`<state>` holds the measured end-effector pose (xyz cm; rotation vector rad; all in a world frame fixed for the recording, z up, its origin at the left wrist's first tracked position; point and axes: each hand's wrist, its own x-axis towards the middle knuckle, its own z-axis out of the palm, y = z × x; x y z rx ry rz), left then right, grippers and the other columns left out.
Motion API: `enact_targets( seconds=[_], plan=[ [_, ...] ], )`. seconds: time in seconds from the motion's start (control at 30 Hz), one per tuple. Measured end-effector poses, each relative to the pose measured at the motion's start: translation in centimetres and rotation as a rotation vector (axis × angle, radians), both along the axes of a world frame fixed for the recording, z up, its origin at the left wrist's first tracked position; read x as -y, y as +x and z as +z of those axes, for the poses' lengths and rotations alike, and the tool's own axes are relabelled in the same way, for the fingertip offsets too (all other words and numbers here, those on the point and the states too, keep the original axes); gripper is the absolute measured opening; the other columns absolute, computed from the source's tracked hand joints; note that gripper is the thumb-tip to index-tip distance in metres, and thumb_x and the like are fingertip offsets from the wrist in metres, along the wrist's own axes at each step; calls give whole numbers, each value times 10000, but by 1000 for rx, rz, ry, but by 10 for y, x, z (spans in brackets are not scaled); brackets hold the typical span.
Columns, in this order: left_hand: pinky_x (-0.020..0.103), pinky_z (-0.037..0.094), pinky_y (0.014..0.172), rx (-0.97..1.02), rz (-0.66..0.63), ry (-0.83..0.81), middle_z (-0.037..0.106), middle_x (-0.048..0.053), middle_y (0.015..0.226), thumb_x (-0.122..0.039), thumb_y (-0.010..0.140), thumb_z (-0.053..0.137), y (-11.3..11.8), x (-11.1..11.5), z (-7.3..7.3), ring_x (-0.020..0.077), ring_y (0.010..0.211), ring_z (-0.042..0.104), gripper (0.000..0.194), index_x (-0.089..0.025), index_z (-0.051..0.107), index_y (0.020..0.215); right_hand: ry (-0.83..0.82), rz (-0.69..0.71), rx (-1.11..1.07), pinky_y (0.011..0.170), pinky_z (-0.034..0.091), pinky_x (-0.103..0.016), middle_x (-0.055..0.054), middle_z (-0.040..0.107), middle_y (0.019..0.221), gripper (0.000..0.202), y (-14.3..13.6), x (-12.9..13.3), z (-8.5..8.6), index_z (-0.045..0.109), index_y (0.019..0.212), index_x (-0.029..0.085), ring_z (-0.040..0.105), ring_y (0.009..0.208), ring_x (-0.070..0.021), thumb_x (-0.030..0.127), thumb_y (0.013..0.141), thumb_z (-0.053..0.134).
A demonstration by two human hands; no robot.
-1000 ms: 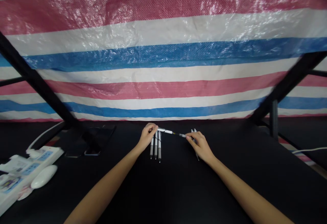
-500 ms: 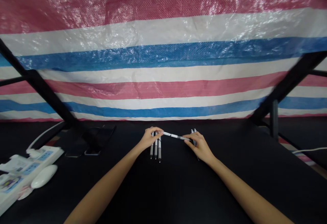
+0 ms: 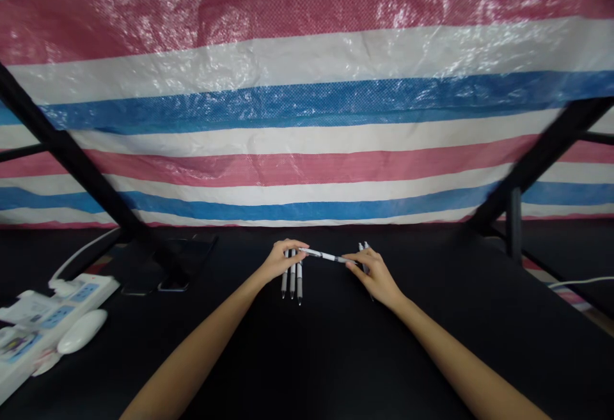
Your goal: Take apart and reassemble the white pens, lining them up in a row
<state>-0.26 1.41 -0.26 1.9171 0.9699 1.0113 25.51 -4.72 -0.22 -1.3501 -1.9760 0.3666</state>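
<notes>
A white and grey pen (image 3: 327, 256) is stretched between my two hands, tilted slightly down to the right. My left hand (image 3: 284, 259) pinches its left end between thumb and fingers. The grey right end is in the fingertips of my right hand (image 3: 373, 272). Three pens (image 3: 292, 279) lie side by side under and in front of my left hand, dark tips toward me. Beside and partly beneath my right hand are two more pens (image 3: 367, 245), mostly covered by it.
On the black table (image 3: 307, 356), a white power strip (image 3: 62, 318) with plugs and a white mouse (image 3: 82, 332) sit at the left. Phones (image 3: 173, 282) lie by the left black frame bar (image 3: 96, 183). A striped sheet (image 3: 307, 171) hangs behind; another bar (image 3: 537, 158) stands right.
The held pen has shifted slightly left, with its left end further into my left hand. My left hand has moved very little, and my right hand has stayed in place.
</notes>
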Motion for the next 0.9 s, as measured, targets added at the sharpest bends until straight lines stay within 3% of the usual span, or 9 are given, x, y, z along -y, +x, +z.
enact_targets(
  seconds=[0.37, 0.53, 0.77, 0.9],
  plan=[
    [337, 431, 848, -16, -8, 45, 719, 72, 930, -269, 725, 661, 0, -1, -1, 218, 879, 628, 205, -205, 725, 909, -33, 31, -4, 883, 376, -389, -5, 697, 671, 384, -1, -1, -2, 610, 1076, 213, 630, 830, -210, 420, 935, 319],
    [328, 442, 823, 19, 10, -8, 719, 72, 900, -288, 727, 655, 1, 0, 1, 217, 859, 633, 206, -194, 721, 898, -41, 1, 1, 863, 385, -388, -7, 685, 706, 356, 0, -1, -4, 558, 1129, 229, 631, 798, -213, 450, 860, 483],
    [305, 461, 776, 54, 60, -39, 719, 63, 828, -321, 722, 659, 2, -1, 2, 206, 804, 639, 196, -178, 722, 840, 39, -45, 34, 791, 412, -373, -14, 648, 751, 220, 0, -3, -9, 633, 908, 249, 605, 770, -204, 422, 831, 522],
    [307, 465, 772, 38, 64, -34, 719, 62, 830, -301, 720, 663, 2, 0, 2, 208, 803, 643, 184, -182, 722, 847, 25, -51, 35, 801, 408, -383, -29, 666, 803, 260, -1, -2, -5, 651, 902, 250, 597, 795, -214, 446, 854, 485]
  ],
)
